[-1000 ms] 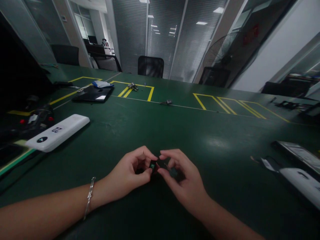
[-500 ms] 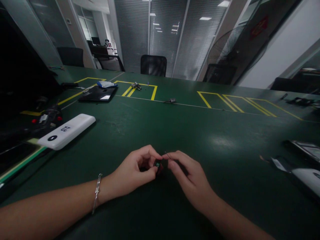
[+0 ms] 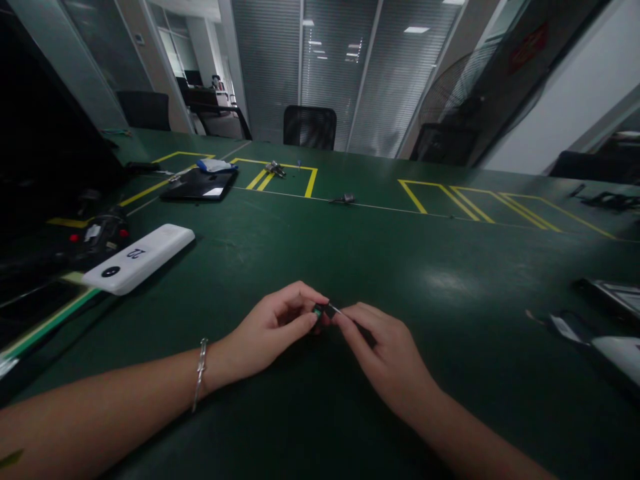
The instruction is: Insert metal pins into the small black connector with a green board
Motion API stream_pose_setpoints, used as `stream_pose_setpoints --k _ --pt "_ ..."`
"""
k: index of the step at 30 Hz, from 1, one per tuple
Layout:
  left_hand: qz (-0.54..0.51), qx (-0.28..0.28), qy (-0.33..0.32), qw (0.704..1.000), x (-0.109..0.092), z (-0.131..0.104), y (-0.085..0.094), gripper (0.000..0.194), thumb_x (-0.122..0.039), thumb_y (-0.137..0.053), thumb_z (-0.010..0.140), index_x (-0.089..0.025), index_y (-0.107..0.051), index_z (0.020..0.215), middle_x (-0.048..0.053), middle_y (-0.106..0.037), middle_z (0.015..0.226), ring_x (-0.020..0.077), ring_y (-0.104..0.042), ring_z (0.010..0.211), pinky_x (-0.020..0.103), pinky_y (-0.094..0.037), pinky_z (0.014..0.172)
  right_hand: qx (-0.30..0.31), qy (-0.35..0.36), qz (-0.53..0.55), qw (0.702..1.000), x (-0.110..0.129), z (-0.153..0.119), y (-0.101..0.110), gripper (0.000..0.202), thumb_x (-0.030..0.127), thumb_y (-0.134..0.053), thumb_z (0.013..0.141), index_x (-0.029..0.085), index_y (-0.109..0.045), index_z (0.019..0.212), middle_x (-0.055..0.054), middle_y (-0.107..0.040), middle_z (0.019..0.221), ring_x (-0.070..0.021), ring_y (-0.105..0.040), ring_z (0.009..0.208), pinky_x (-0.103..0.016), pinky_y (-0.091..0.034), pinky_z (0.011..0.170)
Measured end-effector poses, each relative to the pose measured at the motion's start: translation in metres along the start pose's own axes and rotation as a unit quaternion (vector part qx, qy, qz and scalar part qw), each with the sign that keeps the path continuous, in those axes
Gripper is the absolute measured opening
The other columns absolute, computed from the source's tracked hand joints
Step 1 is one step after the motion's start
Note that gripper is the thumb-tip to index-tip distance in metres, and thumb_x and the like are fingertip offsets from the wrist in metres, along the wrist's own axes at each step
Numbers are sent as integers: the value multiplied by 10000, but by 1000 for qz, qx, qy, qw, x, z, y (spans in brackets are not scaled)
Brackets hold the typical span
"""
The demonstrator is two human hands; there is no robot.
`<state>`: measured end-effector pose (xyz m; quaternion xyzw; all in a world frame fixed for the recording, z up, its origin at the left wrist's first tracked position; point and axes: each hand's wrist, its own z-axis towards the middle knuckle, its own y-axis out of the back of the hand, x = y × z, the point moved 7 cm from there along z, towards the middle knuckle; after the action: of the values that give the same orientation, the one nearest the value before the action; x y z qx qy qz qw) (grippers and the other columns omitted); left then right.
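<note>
Low over the green table (image 3: 280,247), my left hand (image 3: 273,327) pinches a small dark piece with a green face (image 3: 318,311) between thumb and fingers. My right hand (image 3: 387,353) is closed, thumb against forefinger, on a thin metallic pin-like piece (image 3: 335,309). That thin piece reaches toward the dark piece, and the fingertips of both hands nearly meet. Whether the two pieces touch I cannot tell; they are tiny and partly hidden by fingers. A silver bracelet (image 3: 201,367) circles my left wrist.
Left of my hands lies a white power bank (image 3: 140,259) marked 22. Farther back are a black flat case (image 3: 197,185) with a blue-and-white packet (image 3: 216,165), metal parts (image 3: 275,169) and a small dark cylindrical part (image 3: 345,199). Another white device (image 3: 617,357) lies at the right edge.
My right fingertips have come closer to the left hand's piece, and the thin piece now points toward it. My left hand has turned slightly; the view has shifted a little.
</note>
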<state>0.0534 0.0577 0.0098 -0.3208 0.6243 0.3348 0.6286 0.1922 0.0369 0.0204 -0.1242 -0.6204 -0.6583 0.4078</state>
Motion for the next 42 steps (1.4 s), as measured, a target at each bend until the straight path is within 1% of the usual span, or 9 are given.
stream_pose_setpoints --k 5,8,12,14,16,20,24,30,42 --pt "43 15 -2 999 -1 0 0 214 -166 -520 921 -157 -631 1104 73 -629 1090 195 -587 1000 331 -467 895 -5 -6 -41 999 -1 -1 1 281 270 -414 974 202 -643 826 -11 -595 740 -159 -556 693 -272 -396 608" --pt "59 7 -6 998 -1 -1 1 236 -174 -529 921 -170 -619 1139 73 -613 1127 201 -582 1030 339 -465 913 3 2 -61 998 0 -1 -1 281 272 -420 969 204 -647 819 -11 -595 728 -158 -552 677 -273 -393 594" --pt "33 -19 15 999 1 -1 2 209 -172 -535 919 -166 -602 1117 63 -638 1062 175 -610 921 313 -505 825 10 16 -82 996 2 -1 -2 293 278 -421 961 207 -644 785 -11 -589 696 -152 -541 638 -264 -389 561" --pt "31 -23 12 999 0 -1 2 196 -174 -522 925 -157 -613 1098 71 -644 1064 178 -616 920 319 -513 824 8 21 -90 996 2 -1 -2 296 280 -422 956 210 -651 782 -14 -591 695 -153 -543 638 -260 -391 558" --pt "43 -19 -7 999 -2 0 1 217 -170 -527 923 -160 -622 1119 80 -636 1113 193 -610 991 337 -506 873 6 21 -96 995 2 -1 -2 302 285 -419 956 210 -658 787 -19 -595 702 -158 -549 650 -259 -393 563" --pt "113 -20 -63 991 -9 -1 1 263 -143 -637 857 -175 -656 1118 76 -625 1149 208 -582 1088 338 -461 966 10 20 -101 995 2 0 -3 311 286 -414 961 203 -660 791 -23 -594 709 -164 -546 665 -270 -393 582" --pt "151 -28 -58 986 -8 -2 2 247 -137 -611 877 -192 -674 1110 63 -660 1099 198 -615 1027 318 -487 910 11 28 -100 995 2 0 -4 304 285 -415 966 204 -653 795 -19 -589 703 -160 -538 661 -266 -390 582" --pt "127 -31 -41 991 -5 -2 3 243 -141 -609 876 -202 -680 1101 50 -689 1097 201 -633 1016 323 -498 905 12 34 -83 996 2 -1 -4 292 277 -419 968 207 -649 802 -16 -598 716 -157 -547 676 -262 -393 587" --pt "145 -30 -49 988 -8 -3 3 237 -144 -626 863 -206 -701 1079 55 -706 1064 207 -646 987 326 -510 887 21 40 -80 996 3 -1 -3 313 295 -408 970 207 -650 791 -12 -589 701 -150 -539 656 -256 -390 582"
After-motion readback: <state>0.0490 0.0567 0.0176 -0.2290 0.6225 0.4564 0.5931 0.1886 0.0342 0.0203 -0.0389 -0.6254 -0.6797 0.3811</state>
